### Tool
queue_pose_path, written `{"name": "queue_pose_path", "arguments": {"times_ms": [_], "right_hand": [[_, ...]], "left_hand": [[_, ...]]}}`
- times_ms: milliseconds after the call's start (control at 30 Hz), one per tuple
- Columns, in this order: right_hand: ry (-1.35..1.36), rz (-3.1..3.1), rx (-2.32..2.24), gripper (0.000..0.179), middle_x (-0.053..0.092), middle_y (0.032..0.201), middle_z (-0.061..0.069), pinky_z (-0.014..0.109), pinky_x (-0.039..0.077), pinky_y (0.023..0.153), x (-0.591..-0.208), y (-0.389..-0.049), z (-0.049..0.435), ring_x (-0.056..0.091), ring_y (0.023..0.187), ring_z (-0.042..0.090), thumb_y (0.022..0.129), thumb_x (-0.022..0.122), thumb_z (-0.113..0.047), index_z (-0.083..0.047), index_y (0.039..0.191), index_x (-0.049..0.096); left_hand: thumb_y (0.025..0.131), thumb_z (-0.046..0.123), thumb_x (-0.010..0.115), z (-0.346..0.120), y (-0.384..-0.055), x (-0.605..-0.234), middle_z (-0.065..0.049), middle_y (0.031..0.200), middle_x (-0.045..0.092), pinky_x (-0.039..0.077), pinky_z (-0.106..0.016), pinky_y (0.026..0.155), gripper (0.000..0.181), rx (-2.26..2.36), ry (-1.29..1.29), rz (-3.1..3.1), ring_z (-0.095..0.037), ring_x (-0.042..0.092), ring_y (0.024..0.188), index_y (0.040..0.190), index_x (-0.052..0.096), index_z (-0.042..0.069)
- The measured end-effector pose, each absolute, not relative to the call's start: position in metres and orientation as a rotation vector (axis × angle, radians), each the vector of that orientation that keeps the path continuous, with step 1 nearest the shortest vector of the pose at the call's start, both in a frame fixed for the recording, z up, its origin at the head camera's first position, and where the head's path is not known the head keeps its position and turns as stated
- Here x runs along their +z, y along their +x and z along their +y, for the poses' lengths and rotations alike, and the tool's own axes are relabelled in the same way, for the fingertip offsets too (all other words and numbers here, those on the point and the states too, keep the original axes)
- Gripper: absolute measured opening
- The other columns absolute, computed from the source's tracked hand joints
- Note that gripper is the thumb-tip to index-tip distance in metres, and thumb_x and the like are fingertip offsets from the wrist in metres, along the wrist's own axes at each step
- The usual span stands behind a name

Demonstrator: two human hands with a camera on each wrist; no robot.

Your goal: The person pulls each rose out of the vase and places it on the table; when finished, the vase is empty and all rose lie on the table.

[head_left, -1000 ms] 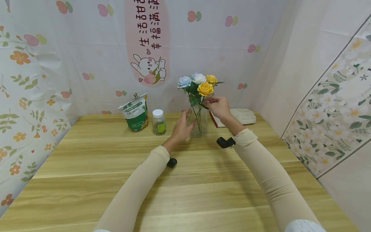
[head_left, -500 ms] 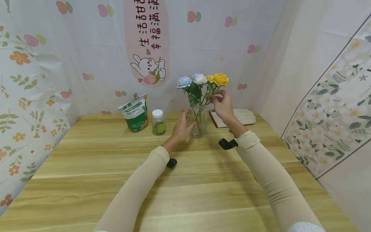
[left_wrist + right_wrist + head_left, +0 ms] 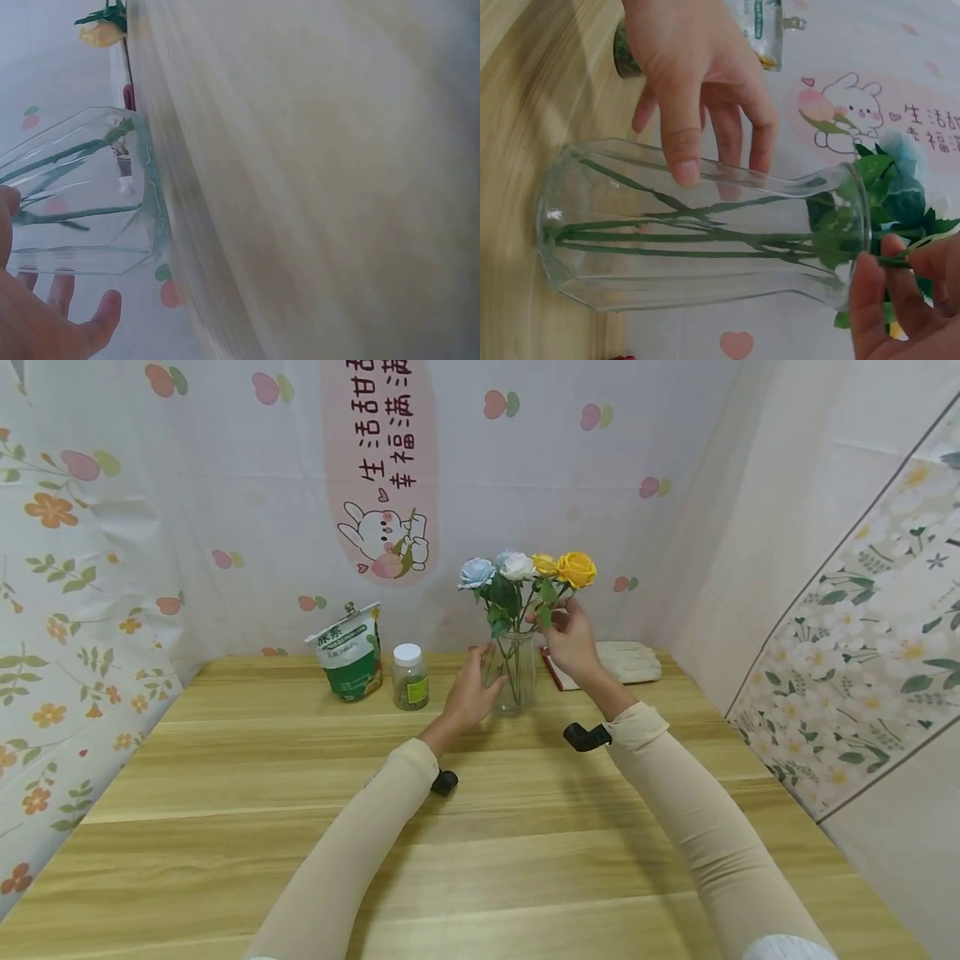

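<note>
Well, hands full: left round faceted glass vase, right tight on slim green stem.

Far end of the surface, left to right: pouch, jar just beside it, vase, then glove, set slightly farther back than the vase. Roses in the vase, stems down inside, blooms above the rim; curtain behind everything, past the far edge.
</note>
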State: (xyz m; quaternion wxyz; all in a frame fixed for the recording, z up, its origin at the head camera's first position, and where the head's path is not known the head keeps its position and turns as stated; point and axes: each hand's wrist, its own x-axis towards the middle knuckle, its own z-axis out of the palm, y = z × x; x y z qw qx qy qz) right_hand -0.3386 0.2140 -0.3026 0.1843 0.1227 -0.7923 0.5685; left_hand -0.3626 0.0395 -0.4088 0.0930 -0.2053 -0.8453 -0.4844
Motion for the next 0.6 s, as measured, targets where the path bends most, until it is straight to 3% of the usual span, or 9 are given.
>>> {"name": "queue_pose_path", "arguments": {"times_ms": [167, 300, 400, 467, 600], "right_hand": [[0.302, -2.216, 1.561, 0.025, 0.068, 0.113, 0.027, 0.025, 0.057, 0.06, -0.3068, -0.3377, 0.2125, 0.068, 0.1, 0.032, 0.097, 0.063, -0.007, 0.01, 0.114, 0.059], [0.299, -2.194, 1.519, 0.025, 0.068, 0.11, 0.028, 0.022, 0.056, 0.059, -0.309, -0.3382, 0.2142, 0.07, 0.077, 0.014, 0.097, 0.063, -0.007, 0.014, 0.111, 0.064], [0.336, -2.161, 1.499, 0.024, 0.068, 0.109, 0.03, 0.018, 0.052, 0.054, -0.31, -0.3396, 0.2163, 0.064, 0.069, 0.002, 0.098, 0.062, -0.006, 0.014, 0.111, 0.064], [0.376, -2.12, 1.514, 0.024, 0.068, 0.108, 0.031, 0.017, 0.051, 0.052, -0.3102, -0.3404, 0.2173, 0.064, 0.071, 0.001, 0.098, 0.062, -0.005, 0.013, 0.112, 0.063], [0.456, -1.997, 1.567, 0.021, 0.068, 0.102, 0.034, 0.02, 0.052, 0.05, -0.3071, -0.3407, 0.2173, 0.068, 0.075, 0.012, 0.094, 0.066, -0.002, 0.015, 0.106, 0.064]], "left_hand": [[0.1, 0.024, 0.061, 0.0399, -0.3621, -0.408, -0.009, 0.158, 0.035, 0.042, -0.049, 0.107, 0.064, -1.434, -0.616, -2.508, -0.028, 0.041, 0.14, 0.154, 0.027, 0.012], [0.1, 0.024, 0.061, 0.0398, -0.3617, -0.4073, -0.009, 0.157, 0.036, 0.042, -0.049, 0.107, 0.065, -1.436, -0.613, -2.509, -0.028, 0.041, 0.14, 0.154, 0.027, 0.013], [0.1, 0.025, 0.061, 0.0395, -0.3617, -0.4074, -0.01, 0.157, 0.036, 0.041, -0.049, 0.107, 0.064, -1.435, -0.611, -2.506, -0.028, 0.041, 0.139, 0.154, 0.028, 0.012], [0.1, 0.025, 0.062, 0.0393, -0.362, -0.4078, -0.01, 0.157, 0.037, 0.042, -0.049, 0.107, 0.064, -1.426, -0.61, -2.506, -0.028, 0.042, 0.139, 0.153, 0.028, 0.012], [0.1, 0.024, 0.062, 0.039, -0.3626, -0.4088, -0.01, 0.156, 0.037, 0.042, -0.049, 0.107, 0.064, -1.42, -0.608, -2.501, -0.028, 0.043, 0.138, 0.153, 0.028, 0.013]]}}
